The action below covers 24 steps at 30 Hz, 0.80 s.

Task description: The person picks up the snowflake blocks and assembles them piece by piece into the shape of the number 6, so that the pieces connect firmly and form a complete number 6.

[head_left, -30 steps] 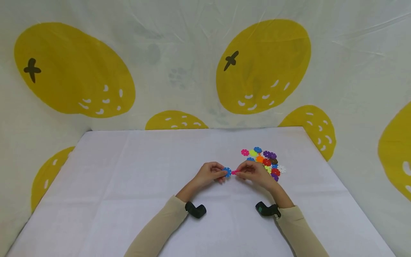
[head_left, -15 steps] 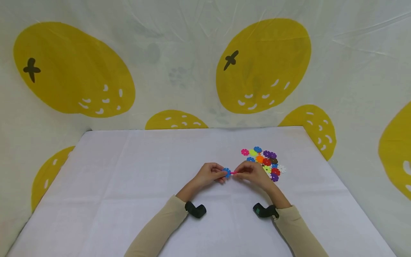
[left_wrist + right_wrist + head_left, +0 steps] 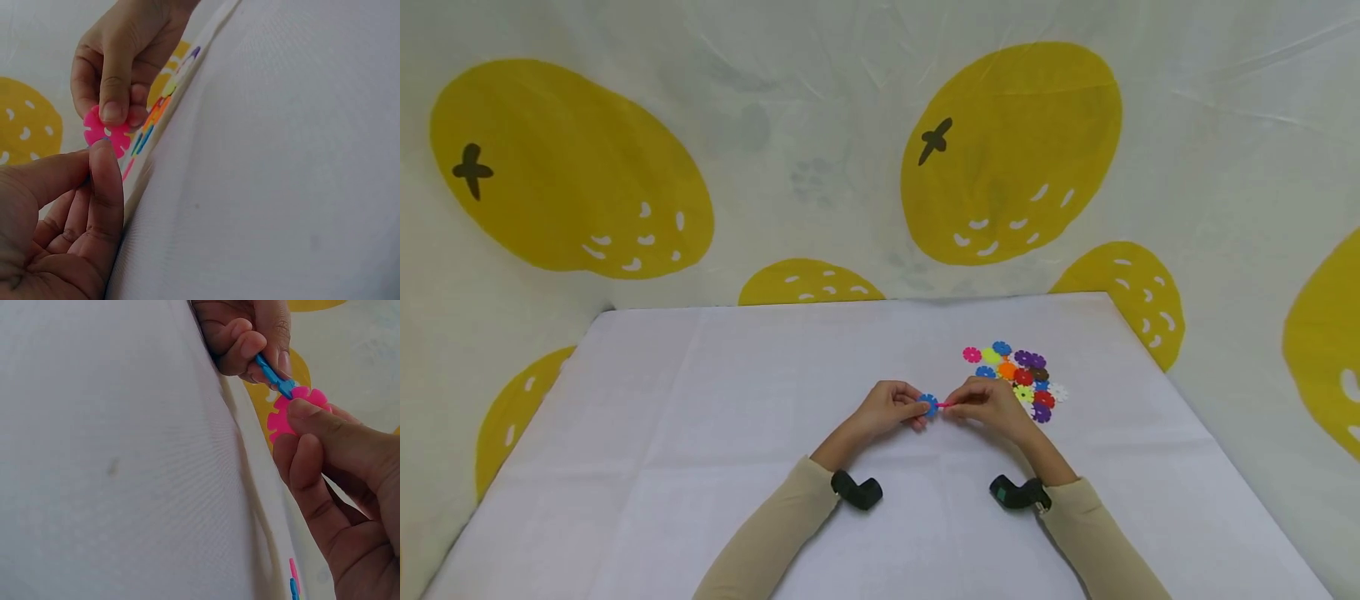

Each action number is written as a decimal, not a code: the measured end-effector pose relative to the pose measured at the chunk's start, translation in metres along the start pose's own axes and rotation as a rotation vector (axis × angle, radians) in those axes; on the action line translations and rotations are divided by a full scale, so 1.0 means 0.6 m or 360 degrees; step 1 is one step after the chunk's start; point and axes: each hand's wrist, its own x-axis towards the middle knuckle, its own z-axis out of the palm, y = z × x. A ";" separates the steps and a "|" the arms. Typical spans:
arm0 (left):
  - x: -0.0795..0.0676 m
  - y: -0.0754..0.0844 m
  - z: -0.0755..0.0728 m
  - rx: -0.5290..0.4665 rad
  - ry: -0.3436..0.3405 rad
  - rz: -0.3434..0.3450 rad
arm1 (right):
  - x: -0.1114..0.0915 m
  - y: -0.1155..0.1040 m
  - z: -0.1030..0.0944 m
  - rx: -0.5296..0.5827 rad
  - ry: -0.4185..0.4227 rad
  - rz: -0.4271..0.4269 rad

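Observation:
My left hand (image 3: 885, 410) pinches a blue notched plastic disc (image 3: 928, 404) between thumb and fingers. Opposite it, my right hand (image 3: 992, 406) pinches a pink notched disc (image 3: 103, 132) of the same flower-like kind. In the right wrist view the blue disc (image 3: 272, 375) shows edge-on, its rim meeting the rim of the pink disc (image 3: 279, 419) at about a right angle. From the head view the pink one appears as a thin line beside the blue. Fingertips cover part of both discs.
Several loose notched discs (image 3: 1023, 377) in many colours lie in a loose pile just beyond my right hand. They rest on a white cloth-covered table (image 3: 737, 358). Behind it hangs a pale curtain (image 3: 820, 108) printed with yellow fruit shapes.
My right hand has shifted slightly left toward the left hand, and the pink disc has turned to show its edge in the head view. The left hand has barely moved.

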 end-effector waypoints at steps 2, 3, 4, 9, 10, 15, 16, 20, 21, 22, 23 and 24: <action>0.000 0.000 0.000 -0.0006 0.0005 0.0004 | 0.001 0.002 0.001 0.0001 -0.0003 -0.0038; 0.000 -0.001 0.000 -0.0007 0.0003 0.0009 | 0.001 0.002 0.001 -0.0001 -0.0001 -0.0053; 0.000 -0.001 0.000 -0.0008 0.0002 0.0017 | 0.001 0.003 0.001 -0.0001 0.0002 -0.0061; -0.002 0.000 0.001 -0.0007 -0.0028 0.0029 | 0.002 0.006 0.002 -0.0020 0.0004 -0.0113; -0.002 0.000 0.001 -0.0007 -0.0034 0.0027 | 0.003 0.007 0.002 -0.0018 0.0001 -0.0123; -0.004 0.002 0.001 -0.0005 -0.0052 0.0023 | 0.003 0.008 0.004 -0.0022 0.0009 -0.0169; -0.004 0.003 0.001 0.0000 -0.0052 0.0023 | 0.003 0.008 0.004 -0.0022 0.0013 -0.0178; -0.004 0.004 0.000 0.0033 -0.0054 0.0032 | 0.004 0.005 0.006 -0.0044 0.0020 -0.0229; -0.004 0.004 0.000 0.0045 -0.0055 0.0030 | 0.004 0.005 0.006 -0.0054 0.0022 -0.0239; -0.004 0.003 0.000 0.0053 -0.0057 0.0027 | 0.004 0.004 0.007 -0.0064 0.0022 -0.0246; -0.003 0.003 0.000 0.0056 -0.0060 0.0023 | 0.004 0.004 0.007 -0.0074 0.0023 -0.0251; -0.003 0.002 0.001 0.0058 -0.0062 0.0016 | 0.003 0.003 0.007 -0.0083 0.0024 -0.0251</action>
